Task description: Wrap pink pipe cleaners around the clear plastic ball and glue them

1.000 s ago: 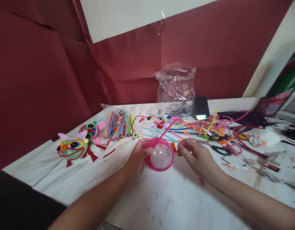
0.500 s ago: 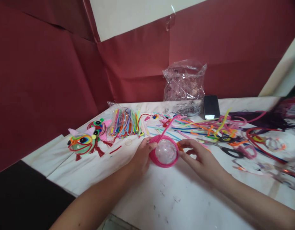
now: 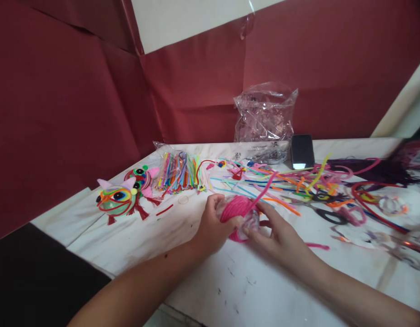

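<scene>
Between my hands, low over the white marbled table, is a clear ball wrapped with pink pipe cleaners (image 3: 235, 207). One loose pink pipe cleaner end sticks up from it to the right, and another pink end shows beyond my right wrist. My left hand (image 3: 219, 225) grips the ball's left side, its thumb lying across the front. On the right side my right hand (image 3: 269, 227) holds it with thumb and fingers. The ball's underside and back are hidden by my hands.
Two decorated animal-face balls (image 3: 116, 202) with red tassels stand at left. A bundle of coloured pipe cleaners (image 3: 179, 175) lies behind my hands. Loose pipe cleaners, scissors (image 3: 331, 216), a phone (image 3: 302, 152), a clear plastic bag (image 3: 264, 116) and tape rolls (image 3: 392, 205) are at back and right.
The ball has been turned, so its pink-wrapped side faces me instead of the clear dome. The loose pink end now leans further right. My left thumb has moved across the front.
</scene>
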A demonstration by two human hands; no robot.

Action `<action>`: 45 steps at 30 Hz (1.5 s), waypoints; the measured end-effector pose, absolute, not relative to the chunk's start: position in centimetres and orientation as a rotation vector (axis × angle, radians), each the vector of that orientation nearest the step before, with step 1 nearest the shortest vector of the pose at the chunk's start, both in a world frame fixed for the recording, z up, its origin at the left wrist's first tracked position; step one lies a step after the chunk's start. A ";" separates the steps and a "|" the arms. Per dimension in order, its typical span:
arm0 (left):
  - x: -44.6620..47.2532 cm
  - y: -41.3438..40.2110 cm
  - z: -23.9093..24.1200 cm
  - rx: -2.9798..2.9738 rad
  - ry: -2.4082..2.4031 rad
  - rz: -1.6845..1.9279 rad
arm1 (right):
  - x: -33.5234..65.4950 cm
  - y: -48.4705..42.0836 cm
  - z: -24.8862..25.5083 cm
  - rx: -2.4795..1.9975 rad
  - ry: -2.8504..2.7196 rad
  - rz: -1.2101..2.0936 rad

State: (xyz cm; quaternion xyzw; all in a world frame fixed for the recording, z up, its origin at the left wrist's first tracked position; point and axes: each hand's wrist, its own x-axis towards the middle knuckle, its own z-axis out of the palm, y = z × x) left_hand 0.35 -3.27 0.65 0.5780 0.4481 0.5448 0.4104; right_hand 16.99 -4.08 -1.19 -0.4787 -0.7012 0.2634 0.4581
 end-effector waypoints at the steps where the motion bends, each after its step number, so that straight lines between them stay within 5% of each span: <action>1: 0.4 -3.5 0.7 1.504 1.152 1.365 | 16.9 -4.1 -1.1 -1.177 -1.706 0.684; 36: -0.7 -2.9 0.2 1.659 1.132 1.141 | 17.0 -3.9 0.7 -1.091 -1.611 0.976; 45: -1.0 -2.8 0.7 1.958 1.074 1.485 | 17.3 -3.5 0.2 -1.080 -1.562 0.978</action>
